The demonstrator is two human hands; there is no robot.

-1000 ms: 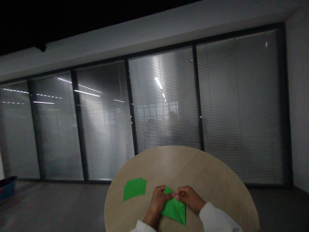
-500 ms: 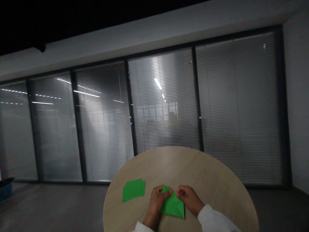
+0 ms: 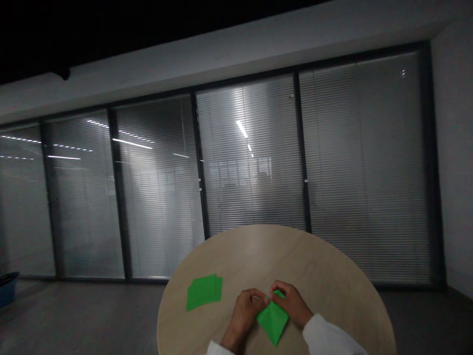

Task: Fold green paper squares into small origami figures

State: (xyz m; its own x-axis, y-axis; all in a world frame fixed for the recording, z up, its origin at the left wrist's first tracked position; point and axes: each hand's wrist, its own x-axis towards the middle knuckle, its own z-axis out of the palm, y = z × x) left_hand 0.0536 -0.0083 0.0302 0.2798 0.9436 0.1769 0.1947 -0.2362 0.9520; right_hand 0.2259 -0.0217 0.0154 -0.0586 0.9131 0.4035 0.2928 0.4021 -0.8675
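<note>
A folded piece of green paper (image 3: 272, 319) lies between my hands near the front of the round table, one pointed corner facing me and a crease down its middle. My left hand (image 3: 247, 309) pinches its far left edge, thumb and fingers closed. On the far right edge, my right hand (image 3: 291, 301) also grips the paper with bent fingers. The fingertips of both hands nearly meet at the far end, hiding that part of the sheet. To the left of my left hand, a few green paper sheets (image 3: 204, 292) rest in a loose overlapping stack.
The round wooden table (image 3: 258, 251) has a curved far edge close to a glass partition with blinds (image 3: 251, 197). A blue bin (image 3: 8, 291) with a dark top stands on the floor at the far left.
The green paper has turned so a corner points toward me, and it looks narrower. My left hand has shifted slightly right, and both hands' fingertips are closer together.
</note>
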